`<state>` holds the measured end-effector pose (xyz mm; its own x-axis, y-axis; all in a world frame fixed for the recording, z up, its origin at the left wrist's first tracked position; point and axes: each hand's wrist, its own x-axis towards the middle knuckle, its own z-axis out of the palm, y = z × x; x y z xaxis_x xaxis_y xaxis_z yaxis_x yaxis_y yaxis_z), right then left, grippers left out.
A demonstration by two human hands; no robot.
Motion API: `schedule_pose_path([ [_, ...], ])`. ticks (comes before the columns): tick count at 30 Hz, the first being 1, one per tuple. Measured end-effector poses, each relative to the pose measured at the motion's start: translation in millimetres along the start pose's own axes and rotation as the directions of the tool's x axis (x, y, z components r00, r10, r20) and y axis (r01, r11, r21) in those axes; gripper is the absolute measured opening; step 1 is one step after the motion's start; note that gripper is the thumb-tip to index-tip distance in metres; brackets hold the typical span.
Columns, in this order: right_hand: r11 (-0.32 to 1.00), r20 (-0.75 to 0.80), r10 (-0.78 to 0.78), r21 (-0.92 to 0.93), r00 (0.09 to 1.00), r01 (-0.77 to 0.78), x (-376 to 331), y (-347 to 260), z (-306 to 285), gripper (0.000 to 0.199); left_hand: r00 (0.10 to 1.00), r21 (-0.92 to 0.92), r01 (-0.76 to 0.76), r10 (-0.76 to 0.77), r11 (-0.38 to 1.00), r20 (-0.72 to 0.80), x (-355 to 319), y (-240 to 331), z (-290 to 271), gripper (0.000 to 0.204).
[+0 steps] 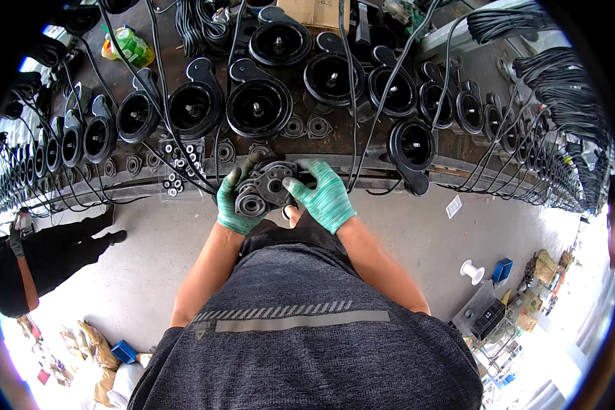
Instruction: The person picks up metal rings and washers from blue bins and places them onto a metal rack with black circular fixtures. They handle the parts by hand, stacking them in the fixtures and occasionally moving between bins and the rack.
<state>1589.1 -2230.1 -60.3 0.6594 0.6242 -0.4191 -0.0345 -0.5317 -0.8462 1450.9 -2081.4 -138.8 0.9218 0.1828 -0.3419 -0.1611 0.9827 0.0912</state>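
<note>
**Inspector:** What lay nearest the camera?

**Technician:** The wearer's dark grey T-shirt [294, 359], at 6 o'clock from the workpiece.

**Inspector:** State the position of the workpiece.

**Technician:** The cluster of dark flanged plates [273, 186] was at the near side of the bench rail [379, 164], between two green-gloved hands. The number of plates could not be told.

**Inspector:** State the condition of each hand.

**Technician:** The left hand [236, 207] was partly curled, gripping the cluster at its 9 o'clock side. The right hand [326, 196] was partly closed on the 3 o'clock side, thumb against the front plate; its other fingertips were hard to make out.

**Inspector:** And the surroundings?

**Technician:** A black snail-shaped housing [258, 109] with a threaded stud stood at 12 o'clock. Loose flanged castings [318, 127] lay at 1 o'clock, small black-and-white rings [180, 164] between 9 and 10. A white spool [472, 272] was on the floor at 4 o'clock; a co-worker [10, 273] was between 8 and 9.
</note>
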Motion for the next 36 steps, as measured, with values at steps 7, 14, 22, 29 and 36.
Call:
schedule_pose_path([
  [7, 0.958, 0.057, 0.098, 0.263, 0.994, -0.11, -3, 14, 5, 0.039, 0.998, -0.004, 0.032, -0.032, 0.999, 0.048, -2, -5, 7, 0.062],
  [14, 0.806, 0.162, 0.147, 0.553, 0.976, -0.213, -10, 30, 4, 0.024, 0.999, -0.008, 0.023, -0.023, 1.0, -0.028, -11, -1, -5, 0.066],
  [22, 0.771, -0.085, 0.055, 0.636, 0.995, 0.012, -15, 30, 17, 0.014, 0.999, -0.073, -0.043, 0.041, 0.996, -0.036, -15, 1, -12, 0.065],
  [29, 0.455, 0.031, 0.254, 0.878, 0.967, -0.148, -8, 26, 1, 0.026, 0.998, -0.127, 0.031, -0.023, 0.991, 0.06, -15, 13, -17, 0.052],
  [36, 0.121, -0.131, 0.572, 0.99, 0.81, 0.074, 78, 88, -6, 0.022, 0.999, -0.077, -0.01, 0.007, 0.997, -0.051, -17, 8, -15, 0.064],
])
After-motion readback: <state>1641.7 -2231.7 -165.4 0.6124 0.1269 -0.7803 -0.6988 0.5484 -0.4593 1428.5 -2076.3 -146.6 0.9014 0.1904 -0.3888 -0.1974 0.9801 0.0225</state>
